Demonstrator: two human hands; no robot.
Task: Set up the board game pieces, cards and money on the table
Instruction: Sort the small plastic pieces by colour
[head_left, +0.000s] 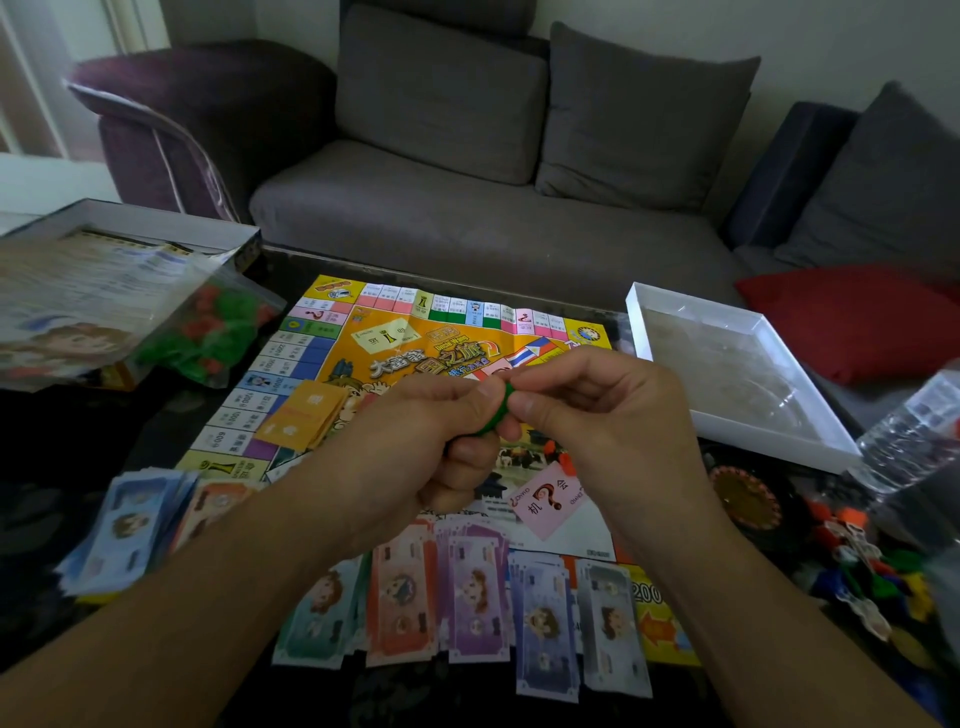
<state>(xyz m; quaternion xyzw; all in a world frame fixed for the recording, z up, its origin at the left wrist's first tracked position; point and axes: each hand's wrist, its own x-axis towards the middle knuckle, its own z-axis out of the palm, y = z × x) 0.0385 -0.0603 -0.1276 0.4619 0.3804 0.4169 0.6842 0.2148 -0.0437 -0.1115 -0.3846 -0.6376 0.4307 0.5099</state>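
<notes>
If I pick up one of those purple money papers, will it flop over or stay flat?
Probably flop: the purple notes look like thin paper, fanned in a loose pile. They seem light, so a push would likely slide several at once across the board. The edges look easy to crease, so lift gently.

Yellow-orange board (415, 338), a seemingly green piece (496, 410), pink card (548, 499), grey sofa (467, 171), red cushion (852, 317).

Both hands meet over the game board (332, 332), left hand (415, 447) and right hand (597, 410) pinching a small green piece (496, 410) between fingertips, paper money stacks (467, 597) along the table's near edge, orange cards (306, 415) on the board's left side, white box lid (779, 447) at the right edge.
</notes>
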